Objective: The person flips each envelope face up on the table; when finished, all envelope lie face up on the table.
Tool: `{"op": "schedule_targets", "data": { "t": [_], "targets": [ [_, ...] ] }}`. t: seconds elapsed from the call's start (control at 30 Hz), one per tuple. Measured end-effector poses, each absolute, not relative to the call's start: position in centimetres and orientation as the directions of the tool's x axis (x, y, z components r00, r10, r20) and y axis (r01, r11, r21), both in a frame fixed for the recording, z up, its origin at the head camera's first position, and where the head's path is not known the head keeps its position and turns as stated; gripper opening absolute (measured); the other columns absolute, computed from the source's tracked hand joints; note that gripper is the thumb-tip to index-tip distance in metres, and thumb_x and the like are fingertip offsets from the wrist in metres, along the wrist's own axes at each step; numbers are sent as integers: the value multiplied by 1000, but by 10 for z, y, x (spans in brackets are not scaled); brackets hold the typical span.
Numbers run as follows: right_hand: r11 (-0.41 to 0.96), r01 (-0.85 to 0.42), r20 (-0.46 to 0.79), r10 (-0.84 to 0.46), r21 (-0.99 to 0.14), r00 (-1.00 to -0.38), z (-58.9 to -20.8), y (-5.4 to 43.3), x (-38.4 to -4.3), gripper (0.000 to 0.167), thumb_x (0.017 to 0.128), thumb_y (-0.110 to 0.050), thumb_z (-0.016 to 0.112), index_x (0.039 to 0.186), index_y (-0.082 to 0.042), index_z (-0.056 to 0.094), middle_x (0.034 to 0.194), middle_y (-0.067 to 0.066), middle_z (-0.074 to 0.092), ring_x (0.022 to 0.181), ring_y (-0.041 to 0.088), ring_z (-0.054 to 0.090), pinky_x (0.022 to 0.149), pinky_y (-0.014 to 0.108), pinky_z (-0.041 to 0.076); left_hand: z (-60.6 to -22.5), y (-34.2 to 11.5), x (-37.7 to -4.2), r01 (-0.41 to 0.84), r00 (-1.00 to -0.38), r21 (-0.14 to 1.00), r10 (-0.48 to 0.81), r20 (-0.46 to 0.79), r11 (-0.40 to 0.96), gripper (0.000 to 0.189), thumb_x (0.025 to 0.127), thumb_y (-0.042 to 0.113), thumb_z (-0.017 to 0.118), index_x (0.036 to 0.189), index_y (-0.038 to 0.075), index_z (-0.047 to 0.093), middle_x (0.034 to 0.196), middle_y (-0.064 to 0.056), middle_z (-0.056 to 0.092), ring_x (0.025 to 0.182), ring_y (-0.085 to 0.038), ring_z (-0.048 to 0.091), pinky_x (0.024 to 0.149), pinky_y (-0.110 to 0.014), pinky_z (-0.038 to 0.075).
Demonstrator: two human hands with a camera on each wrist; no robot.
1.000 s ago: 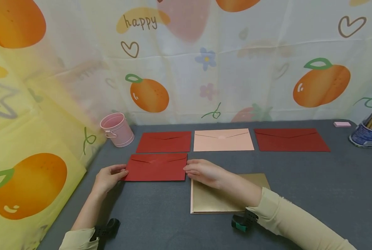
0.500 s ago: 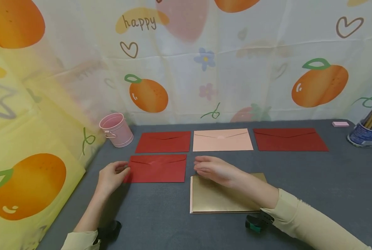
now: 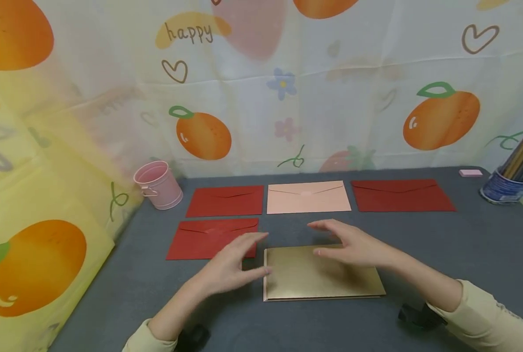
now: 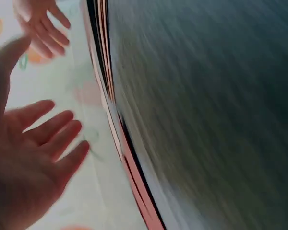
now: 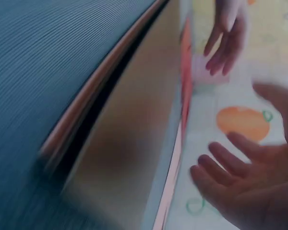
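A stack of envelopes with a gold one (image 3: 305,281) on top lies in front of me on the grey table. My left hand (image 3: 228,266) is at the stack's left edge, thumb and fingers spread, holding nothing. Over the stack's right part hovers my right hand (image 3: 354,247), also spread, its palm turned toward the left hand. Behind the left hand lies a red envelope (image 3: 208,237), its lower right corner partly covered. Farther back are a red envelope (image 3: 225,201), a pale pink envelope (image 3: 307,197) and a dark red envelope (image 3: 400,195) in a row.
A small pink bucket (image 3: 159,186) stands at the back left. At the back right are a pink eraser-like block (image 3: 470,173) and a blue holder (image 3: 505,188) full of pencils. A fruit-patterned cloth (image 3: 305,117) hangs behind the grey table (image 3: 442,254).
My left hand has let go of the front red envelope and moved right to the gold stack. The right hand has moved right and opened wider. The view has shifted slightly.
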State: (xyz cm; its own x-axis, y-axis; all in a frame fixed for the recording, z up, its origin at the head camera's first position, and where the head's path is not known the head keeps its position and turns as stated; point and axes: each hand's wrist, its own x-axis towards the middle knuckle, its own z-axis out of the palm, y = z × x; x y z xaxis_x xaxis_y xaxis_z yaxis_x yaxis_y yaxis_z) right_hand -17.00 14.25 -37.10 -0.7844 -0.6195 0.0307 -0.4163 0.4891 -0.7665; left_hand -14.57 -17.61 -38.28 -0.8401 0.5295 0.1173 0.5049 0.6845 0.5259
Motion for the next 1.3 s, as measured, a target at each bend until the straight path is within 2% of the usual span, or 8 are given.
{"op": "schedule_targets", "data": {
  "t": [0.13,0.2,0.3,0.43,0.57,0.9,1.07,1.3],
  "targets": [
    [583,-539,-27,-694,-609,-720,-380,165,-162,92,83,-59,68,150,-6,33,151,12,36,138,34,32,103,58,35,-385,-157,-143,552,-768,441,638,-62,707,101,78,72,64,155,17,27,155,1,30,141,-18,28,107,-46,37],
    [587,-565,-59,-722,-580,-690,-386,175,-160,101,80,-62,70,152,-4,29,153,15,31,139,36,29,103,60,34,-387,-152,-144,583,-736,406,670,-104,704,108,75,71,67,156,15,24,156,-1,28,142,-19,26,110,-43,35],
    [583,-593,-68,-743,-555,-666,-393,186,-157,106,77,-65,71,153,-6,26,154,11,30,137,33,32,100,58,37,-391,-149,-144,623,-702,376,702,-119,687,111,72,66,74,155,11,24,154,-2,31,140,-19,29,110,-39,35],
    [575,-625,-39,-751,-528,-659,-396,195,-151,107,75,-66,71,154,-10,26,152,2,32,132,25,36,96,51,42,-393,-148,-144,667,-669,352,736,-103,656,111,71,62,78,154,10,27,150,-2,35,136,-18,32,107,-34,38],
    [583,-647,-29,-754,-492,-657,-395,199,-143,108,72,-68,73,153,-11,28,151,-1,32,129,19,37,94,44,44,-391,-147,-140,686,-653,340,750,-100,643,108,70,59,80,153,11,29,147,-2,37,135,-18,32,105,-32,39],
    [567,-697,16,-771,-438,-637,-396,204,-115,103,74,-67,71,153,-16,30,149,-5,35,123,14,42,88,35,47,-391,-148,-123,742,-605,308,793,-74,595,102,72,66,74,152,18,32,145,-3,38,133,-18,35,100,-31,44],
    [582,-703,24,-763,-409,-646,-396,205,-106,99,76,-69,68,153,-20,31,150,-4,36,124,16,44,88,39,48,-391,-150,-116,766,-587,288,808,-50,574,98,74,67,72,151,18,35,146,-5,38,134,-19,36,103,-32,42],
    [586,-704,39,-757,-401,-652,-394,211,-101,84,81,-65,66,150,-27,38,153,-3,37,132,19,44,91,46,48,-388,-151,-114,697,-627,359,770,-117,621,86,79,64,69,150,25,40,154,-3,33,140,-16,31,102,-39,43]
  ]
}}
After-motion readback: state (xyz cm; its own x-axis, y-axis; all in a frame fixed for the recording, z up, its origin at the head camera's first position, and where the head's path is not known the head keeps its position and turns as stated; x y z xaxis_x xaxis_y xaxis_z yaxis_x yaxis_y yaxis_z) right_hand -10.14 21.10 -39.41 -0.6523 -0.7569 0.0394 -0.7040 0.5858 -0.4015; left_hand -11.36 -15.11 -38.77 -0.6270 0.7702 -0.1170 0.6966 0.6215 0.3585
